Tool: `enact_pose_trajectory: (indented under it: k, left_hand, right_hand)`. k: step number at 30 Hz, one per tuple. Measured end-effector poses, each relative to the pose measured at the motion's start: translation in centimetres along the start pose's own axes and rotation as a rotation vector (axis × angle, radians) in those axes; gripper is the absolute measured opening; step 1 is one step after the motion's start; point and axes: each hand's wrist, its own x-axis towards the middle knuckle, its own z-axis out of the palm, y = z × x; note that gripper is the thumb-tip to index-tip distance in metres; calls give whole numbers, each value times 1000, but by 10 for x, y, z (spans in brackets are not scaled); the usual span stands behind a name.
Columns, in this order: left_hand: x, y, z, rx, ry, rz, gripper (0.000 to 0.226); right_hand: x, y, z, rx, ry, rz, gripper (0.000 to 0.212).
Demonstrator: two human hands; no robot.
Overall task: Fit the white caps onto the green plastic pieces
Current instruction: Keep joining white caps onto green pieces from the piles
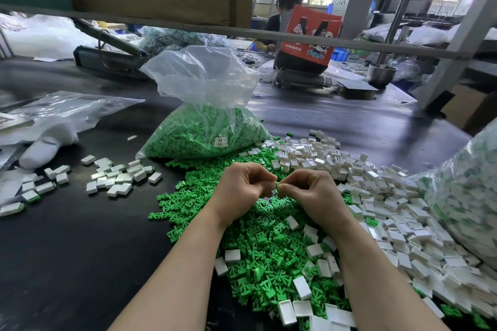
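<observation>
Dark matting covered the workbench (67, 250), and nearest the camera a heap of green plastic pieces (269, 255) lay spread on it with stray white caps (390, 196) on top and piled thickly to the right. Above the heap, the left hand (239, 191) and right hand (314, 193) met with curled fingers, pinching between their fingertips a small part (275, 185) too hidden to identify. Left of them sat a loose cluster of capped pieces (118, 177). Beyond stood an open clear bag of green pieces (204, 126). Farther back, across the bench, a person (287, 5) sat behind a red printed bag (309, 35).
</observation>
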Motion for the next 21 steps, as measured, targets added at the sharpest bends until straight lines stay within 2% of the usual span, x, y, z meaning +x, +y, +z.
enact_pose_trajectory:
  k: [6, 11, 15, 18, 21]
  left_hand:
    - [-1, 4, -1, -23, 21, 33, 16]
    - [1, 10, -2, -95, 34, 12, 15]
    - [2, 10, -1, -50, -35, -64, 3]
    - [4, 11, 2, 33, -115, -114, 19]
    - [1, 14, 5, -9, -188, -133, 31]
  right_hand:
    - [0, -2, 4, 30, 13, -5, 6]
    - [2, -4, 10, -88, -74, -7, 29]
    - [1, -7, 9, 156, -91, 9, 34]
    - [1, -9, 9, 262, -96, 6, 34]
    - [0, -11, 9, 310, -113, 32, 34]
